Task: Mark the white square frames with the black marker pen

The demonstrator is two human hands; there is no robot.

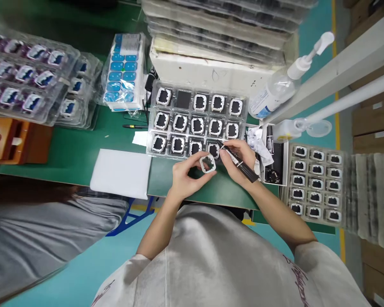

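My left hand (187, 175) grips a small white square frame (208, 163) with rounded corners by its edges, thumb below and fingers above. In my right hand (238, 160) is a black marker pen (243, 167), its tip pointing up and left toward the frame's upper right; I cannot tell whether they touch. Just beyond both hands lies a clear plastic tray (188, 111) with rows of similar white frames around dark centres. One pocket (183, 99) in its back row shows only a dark bottom.
Right of the tray stand a clear pump bottle (275, 91) and an open box (277, 170) with a marker inside. Stacked trays are at left (25, 74) and right (316, 181). A white foam sheet (120, 172) lies left. A person's grey-clothed body (54, 243) is beside me.
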